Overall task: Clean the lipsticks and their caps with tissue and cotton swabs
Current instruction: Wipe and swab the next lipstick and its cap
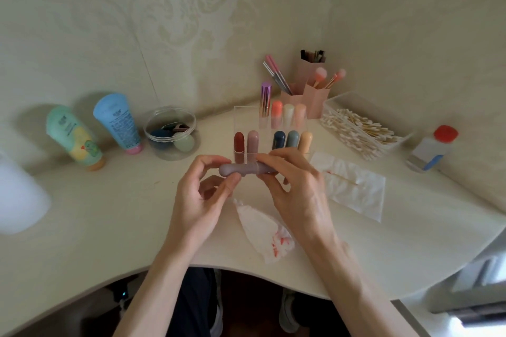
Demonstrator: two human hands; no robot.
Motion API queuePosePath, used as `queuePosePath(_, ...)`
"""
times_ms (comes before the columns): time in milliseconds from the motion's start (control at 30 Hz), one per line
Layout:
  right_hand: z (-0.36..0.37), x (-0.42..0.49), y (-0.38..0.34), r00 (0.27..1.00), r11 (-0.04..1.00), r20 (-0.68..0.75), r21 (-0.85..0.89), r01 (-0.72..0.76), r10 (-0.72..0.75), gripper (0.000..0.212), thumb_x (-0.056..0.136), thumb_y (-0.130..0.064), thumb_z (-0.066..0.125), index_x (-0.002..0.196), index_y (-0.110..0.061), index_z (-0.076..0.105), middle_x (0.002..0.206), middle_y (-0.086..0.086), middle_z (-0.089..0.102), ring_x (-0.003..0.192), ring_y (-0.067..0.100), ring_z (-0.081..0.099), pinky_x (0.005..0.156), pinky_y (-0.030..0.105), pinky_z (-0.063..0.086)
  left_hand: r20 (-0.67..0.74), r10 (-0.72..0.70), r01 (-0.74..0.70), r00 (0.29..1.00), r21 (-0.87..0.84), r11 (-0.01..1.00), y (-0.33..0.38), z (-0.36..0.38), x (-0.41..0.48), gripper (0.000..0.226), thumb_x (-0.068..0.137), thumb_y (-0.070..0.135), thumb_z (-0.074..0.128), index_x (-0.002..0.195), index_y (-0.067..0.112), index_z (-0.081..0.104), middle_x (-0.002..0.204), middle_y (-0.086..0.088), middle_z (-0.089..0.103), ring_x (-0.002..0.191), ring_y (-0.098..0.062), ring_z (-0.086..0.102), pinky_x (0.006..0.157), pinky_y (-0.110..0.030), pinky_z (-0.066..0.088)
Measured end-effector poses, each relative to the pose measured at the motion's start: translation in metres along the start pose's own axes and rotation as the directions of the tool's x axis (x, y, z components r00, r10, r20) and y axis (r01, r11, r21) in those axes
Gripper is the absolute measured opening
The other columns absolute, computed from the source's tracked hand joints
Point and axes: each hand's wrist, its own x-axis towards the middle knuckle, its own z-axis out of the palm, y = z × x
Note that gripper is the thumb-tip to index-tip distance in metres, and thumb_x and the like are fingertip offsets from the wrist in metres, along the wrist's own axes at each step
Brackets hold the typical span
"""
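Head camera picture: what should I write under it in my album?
Left hand and right hand hold a mauve lipstick near a stained tissue on the desk.

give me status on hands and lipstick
Left hand, right hand both pinch the mauve lipstick, level over the desk. Stained tissue below them. Nothing blocking.
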Motion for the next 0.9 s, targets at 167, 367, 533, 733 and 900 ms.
queuePosePath(167,0.003,-0.004,-0.009,0.990,0.993,0.143,0.118,-0.008,-0.009,0.030,0.092,-0.011,0.081,0.119,-0.024,0.078,0.105,-0.010,0.072,0.090,0.004,0.068,0.077,0.022,0.055,-0.031,0.022,-0.021,0.999,0.008,1.000,0.001,0.000,0.000,0.021,0.087,0.017,0.079,0.104,0.013,0.068,0.096,0.005,0.074,0.073,-0.014,0.071,0.075,-0.026,0.058)
queuePosePath(367,0.003,-0.005,-0.009,0.980,0.997,0.200,0.079,-0.013,-0.003,0.030,0.093,-0.030,0.081,0.122,-0.023,0.076,0.089,-0.016,0.062,0.072,0.005,0.057,0.066,0.032,0.054,-0.005,0.007,-0.007,1.000,-0.021,1.000,0.007,0.003,0.002,0.017,0.092,0.021,0.076,0.107,0.014,0.070,0.097,0.000,0.078,0.088,-0.019,0.076,0.082,-0.033,0.059)
queuePosePath(533,-0.006,-0.002,-0.012,0.980,0.995,0.169,-0.007,-0.102,0.102,0.032,0.097,-0.048,0.071,0.126,-0.035,0.073,0.094,-0.015,0.071,0.075,0.007,0.066,0.065,0.033,0.056,-0.034,0.146,-0.141,0.989,0.115,0.983,0.017,0.011,0.022,0.032,0.093,0.023,0.077,0.124,0.021,0.069,0.098,0.003,0.079,0.098,-0.016,0.074,0.082,-0.032,0.056)
queuePosePath(733,-0.013,-0.002,0.004,0.960,0.940,-0.010,-0.201,-0.274,0.278,0.022,0.089,-0.020,0.067,0.106,-0.028,0.079,0.097,-0.011,0.076,0.074,0.017,0.069,0.062,0.032,0.054,0.028,0.377,-0.361,0.926,0.361,0.860,0.031,0.026,0.046,0.023,0.092,0.016,0.078,0.113,0.014,0.068,0.092,0.022,0.072,0.094,0.000,0.067,0.076,-0.010,0.040)
queuePosePath(900,-0.016,-0.001,0.007,0.957,0.932,-0.006,-0.226,-0.283,0.290,0.022,0.089,-0.019,0.064,0.105,-0.026,0.078,0.097,-0.004,0.077,0.073,0.024,0.068,0.062,0.039,0.056,0.115,0.493,-0.463,0.863,0.572,0.677,0.024,0.039,0.067,0.026,0.088,0.025,0.082,0.110,0.020,0.070,0.107,0.015,0.067,0.107,-0.017,0.059,0.094,-0.019,0.038)
